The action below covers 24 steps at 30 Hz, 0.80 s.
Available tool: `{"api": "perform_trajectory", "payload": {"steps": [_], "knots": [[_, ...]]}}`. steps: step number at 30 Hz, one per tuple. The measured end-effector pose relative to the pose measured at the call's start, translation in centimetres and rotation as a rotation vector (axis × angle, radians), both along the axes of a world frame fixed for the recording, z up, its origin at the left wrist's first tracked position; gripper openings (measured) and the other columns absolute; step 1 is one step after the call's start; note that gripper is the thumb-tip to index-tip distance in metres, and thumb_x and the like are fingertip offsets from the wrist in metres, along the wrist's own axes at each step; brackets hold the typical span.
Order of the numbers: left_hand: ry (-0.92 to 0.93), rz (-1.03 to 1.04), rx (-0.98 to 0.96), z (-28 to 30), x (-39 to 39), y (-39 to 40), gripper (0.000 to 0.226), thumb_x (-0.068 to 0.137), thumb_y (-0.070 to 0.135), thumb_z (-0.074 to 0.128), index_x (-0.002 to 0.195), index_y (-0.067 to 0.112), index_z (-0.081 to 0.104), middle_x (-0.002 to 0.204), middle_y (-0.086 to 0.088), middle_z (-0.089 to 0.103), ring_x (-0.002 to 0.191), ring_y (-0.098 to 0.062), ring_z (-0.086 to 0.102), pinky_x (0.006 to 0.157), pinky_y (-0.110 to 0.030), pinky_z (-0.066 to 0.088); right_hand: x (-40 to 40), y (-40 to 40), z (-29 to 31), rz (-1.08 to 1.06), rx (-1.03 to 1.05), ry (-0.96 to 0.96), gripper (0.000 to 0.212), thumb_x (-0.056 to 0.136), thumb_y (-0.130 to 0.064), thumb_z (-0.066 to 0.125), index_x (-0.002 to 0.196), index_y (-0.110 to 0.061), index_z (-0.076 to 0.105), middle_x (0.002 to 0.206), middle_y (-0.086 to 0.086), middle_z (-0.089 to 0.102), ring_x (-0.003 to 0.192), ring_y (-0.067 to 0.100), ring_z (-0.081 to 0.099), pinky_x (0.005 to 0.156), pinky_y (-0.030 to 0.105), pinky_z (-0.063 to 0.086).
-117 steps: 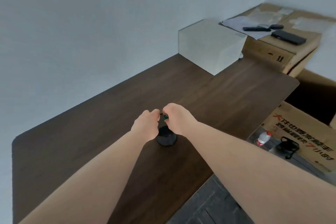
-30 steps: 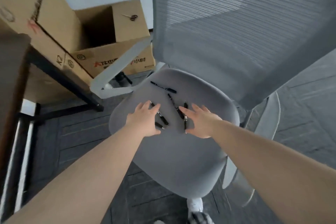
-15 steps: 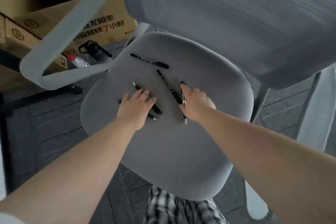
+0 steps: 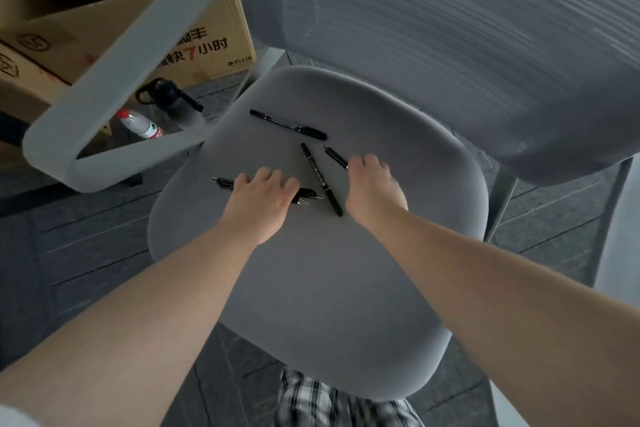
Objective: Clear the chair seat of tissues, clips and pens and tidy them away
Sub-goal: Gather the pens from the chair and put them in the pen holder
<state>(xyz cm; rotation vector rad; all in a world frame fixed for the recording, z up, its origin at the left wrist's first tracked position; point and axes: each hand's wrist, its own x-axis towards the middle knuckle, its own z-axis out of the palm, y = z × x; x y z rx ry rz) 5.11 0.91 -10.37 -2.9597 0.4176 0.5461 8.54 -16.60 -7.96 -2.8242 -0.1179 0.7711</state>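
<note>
Several black pens lie on the grey chair seat (image 4: 311,288). One pen (image 4: 287,124) lies apart near the seat's back. A long pen (image 4: 321,178) lies diagonally between my hands. My left hand (image 4: 259,201) rests palm down, fingers spread, on two pens (image 4: 308,198) whose ends stick out on both sides. My right hand (image 4: 374,191) has its fingers curled on the near end of a short pen (image 4: 334,156). I see no tissues or clips.
The mesh backrest (image 4: 450,45) rises behind the seat and a grey armrest (image 4: 114,80) loops to the left. Cardboard boxes (image 4: 207,45), a red-capped bottle (image 4: 138,125) and a black flask (image 4: 169,100) stand on the dark floor at left.
I turned from the dark desk to the chair. Both hands have come down onto the pens. The pen under my right hand has swung from upright to slanted.
</note>
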Motion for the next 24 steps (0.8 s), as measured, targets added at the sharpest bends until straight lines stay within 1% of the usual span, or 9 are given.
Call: {"api": "perform_trajectory", "payload": {"steps": [2,4,6,8,11,15,18,20,24], "knots": [[-0.04,0.056,0.007,0.4,1.2,0.5,0.033,0.084,0.001,0.046,0.114,0.013,0.045,0.105,-0.007,0.049,0.094,-0.028,0.047,0.069,-0.036,0.034,0.6,0.8,0.3,0.015,0.03,-0.022,0.035,0.087,-0.001,0.046,0.121,-0.008,0.044,0.121,0.012,0.046,0.11,0.028,0.045,0.076,0.032,0.041],[-0.072,0.117,-0.008,0.7,2.9,0.8,0.031,0.085,0.002,0.046,0.115,0.012,0.045,0.11,-0.01,0.047,0.095,-0.03,0.047,0.067,-0.037,0.036,1.1,1.8,0.2,-0.008,0.061,-0.015,0.031,0.091,-0.013,0.047,0.122,-0.008,0.045,0.122,0.012,0.048,0.115,0.029,0.044,0.078,0.035,0.042],[-0.056,0.151,-0.05,0.7,4.7,1.1,0.038,0.088,0.004,0.045,0.125,0.012,0.041,0.128,-0.014,0.04,0.11,-0.035,0.045,0.075,-0.041,0.043,1.3,2.8,-0.3,-0.033,0.08,0.028,0.035,0.093,-0.025,0.051,0.123,-0.008,0.046,0.124,0.012,0.049,0.12,0.03,0.044,0.086,0.039,0.045],[-0.017,0.143,-0.092,0.4,6.4,1.1,0.045,0.09,0.004,0.045,0.134,0.012,0.035,0.144,-0.013,0.029,0.125,-0.036,0.037,0.09,-0.046,0.043,1.4,3.6,-1.3,-0.053,0.083,0.083,0.04,0.091,-0.03,0.056,0.125,-0.01,0.045,0.126,0.012,0.05,0.122,0.031,0.044,0.09,0.04,0.044],[0.022,0.078,-0.111,-0.6,8.4,0.7,0.049,0.092,0.006,0.042,0.139,0.013,0.032,0.151,-0.011,0.023,0.133,-0.034,0.03,0.098,-0.048,0.039,1.4,4.3,-2.8,-0.073,0.062,0.109,0.042,0.09,-0.026,0.061,0.125,-0.011,0.045,0.127,0.011,0.05,0.121,0.03,0.045,0.09,0.039,0.045],[0.056,0.012,-0.084,-1.7,9.6,0.1,0.047,0.092,0.009,0.042,0.138,0.01,0.033,0.144,-0.016,0.029,0.127,-0.038,0.033,0.094,-0.049,0.041,1.9,4.2,-3.7,-0.112,0.07,0.064,0.031,0.088,-0.012,0.059,0.116,-0.009,0.047,0.119,0.012,0.057,0.113,0.032,0.052,0.074,0.034,0.037],[-0.001,-0.028,-0.043,-1.8,9.5,-0.5,0.034,0.091,0.005,0.04,0.125,0.004,0.041,0.129,-0.019,0.041,0.118,-0.037,0.039,0.084,-0.045,0.043,2.0,3.4,-3.6,-0.095,0.034,-0.002,0.028,0.085,-0.011,0.059,0.111,-0.01,0.048,0.116,0.01,0.058,0.111,0.032,0.052,0.079,0.036,0.041],[-0.01,-0.032,-0.008,-1.7,9.4,-0.7,0.029,0.091,0.003,0.037,0.119,0.003,0.043,0.123,-0.018,0.048,0.117,-0.035,0.039,0.082,-0.042,0.041,1.9,2.7,-3.2,-0.047,-0.017,-0.03,0.028,0.083,-0.008,0.056,0.11,-0.01,0.049,0.114,0.009,0.059,0.11,0.032,0.052,0.084,0.038,0.042],[0.012,0.02,-0.013,-0.2,8.9,-0.6,0.03,0.087,0.0,0.038,0.117,0.004,0.041,0.12,-0.017,0.05,0.113,-0.033,0.039,0.078,-0.038,0.035,1.5,1.3,-1.6,0.013,-0.023,-0.003,0.029,0.08,-0.002,0.048,0.109,-0.01,0.048,0.109,0.011,0.057,0.102,0.033,0.055,0.079,0.038,0.041]]}}
